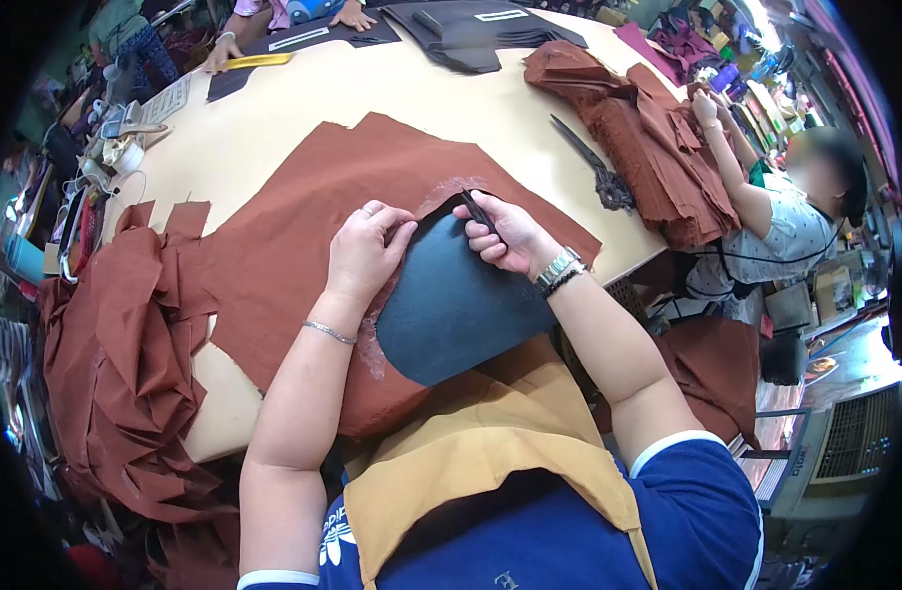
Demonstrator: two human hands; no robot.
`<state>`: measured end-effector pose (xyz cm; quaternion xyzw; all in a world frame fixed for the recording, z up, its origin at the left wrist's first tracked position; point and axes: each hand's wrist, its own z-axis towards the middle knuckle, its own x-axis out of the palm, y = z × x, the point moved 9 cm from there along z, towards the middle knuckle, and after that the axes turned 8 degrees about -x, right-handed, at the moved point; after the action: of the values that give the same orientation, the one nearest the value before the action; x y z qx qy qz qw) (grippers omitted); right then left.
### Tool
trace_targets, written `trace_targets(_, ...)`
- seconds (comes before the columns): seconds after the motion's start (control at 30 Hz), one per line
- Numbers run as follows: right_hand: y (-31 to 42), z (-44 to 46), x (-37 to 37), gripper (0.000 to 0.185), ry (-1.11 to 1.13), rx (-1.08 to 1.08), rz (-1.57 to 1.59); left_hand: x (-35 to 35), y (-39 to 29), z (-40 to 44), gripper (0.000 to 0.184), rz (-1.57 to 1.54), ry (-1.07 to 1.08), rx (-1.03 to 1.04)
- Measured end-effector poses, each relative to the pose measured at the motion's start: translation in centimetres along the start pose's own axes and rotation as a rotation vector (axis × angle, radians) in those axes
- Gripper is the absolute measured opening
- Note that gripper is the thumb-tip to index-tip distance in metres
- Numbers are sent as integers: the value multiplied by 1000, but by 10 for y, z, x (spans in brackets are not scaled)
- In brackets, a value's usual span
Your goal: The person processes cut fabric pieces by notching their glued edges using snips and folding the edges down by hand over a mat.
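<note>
A dark, smooth pattern template (461, 305) with a curved edge lies over reddish-brown fabric (313, 197) at the table's near edge. Whitish marks show on the fabric along the template's rim. At the template's upper left edge is my left hand (368, 248), thumb and fingertips pinched together; what is between them, if anything, is too small to make out. My right hand (510, 236) is closed around a small black pointed tool (477, 210), over the template's top right edge. Fingers hide part of the tool, so I cannot tell its exact kind.
Large scissors (594, 162) lie right of the fabric, beside a brown fabric stack (638, 147) where a co-worker (776, 211) stands. Crumpled brown cloth (126, 364) hangs off the left side. Across the table, another person's hands rest near dark cloth (313, 37) and a yellow ruler (259, 61).
</note>
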<state>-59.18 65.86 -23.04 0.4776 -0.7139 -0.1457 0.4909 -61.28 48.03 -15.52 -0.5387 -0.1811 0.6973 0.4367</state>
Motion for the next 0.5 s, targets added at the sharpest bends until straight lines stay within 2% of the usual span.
trace_targets(0.13,1,1,-3,35,-38,-65,-74,0,-1,-1,9,27,-15,22)
trace_targets(0.43,-1,-1,5,35,-12,24,8,0,-2,-1,10,22,1,13)
trace_targets(0.5,0,1,2,35,-17,-18,-38,1,-2,0,10,8,-1,15)
